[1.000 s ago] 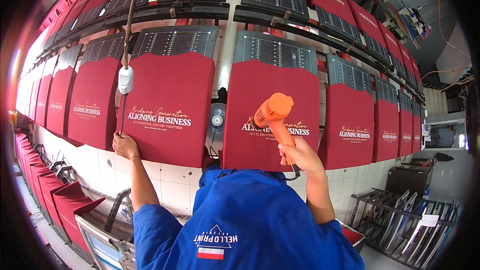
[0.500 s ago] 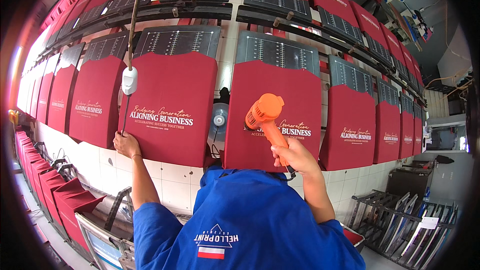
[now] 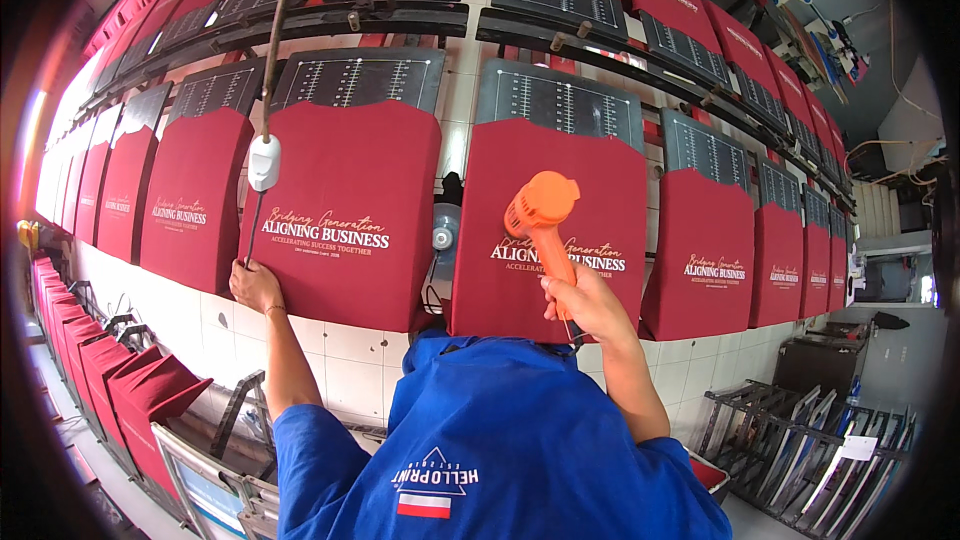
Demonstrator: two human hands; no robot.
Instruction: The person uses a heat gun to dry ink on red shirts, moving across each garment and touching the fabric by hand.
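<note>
My right hand [image 3: 592, 306] is wrapped around the handle of an orange heat gun [image 3: 546, 202]. The gun's head hangs over a dark red shirt [image 3: 545, 170] stretched on a flat board, covering part of its white and gold print. To the left, my left hand [image 3: 257, 287] is closed round a thin dark cord [image 3: 254, 225], beside the lower left edge of another red shirt [image 3: 350, 170]. That cord runs up to a white socket [image 3: 264, 163] hanging from a rope-like cable. The heat gun's own cord shows only briefly below the handle.
Red printed shirts on dark ruled boards [image 3: 567, 100] continue in rows left and right. A dark rail [image 3: 400, 20] with knobs runs behind them. A round grey-white object [image 3: 443, 235] sits in the gap between two boards. Frames stand in a black rack [image 3: 800, 435] at lower right.
The heat gun's head has moved slightly up and right, its angle changed over the print. My left hand keeps hold of the cord. The whole view has shifted a little.
</note>
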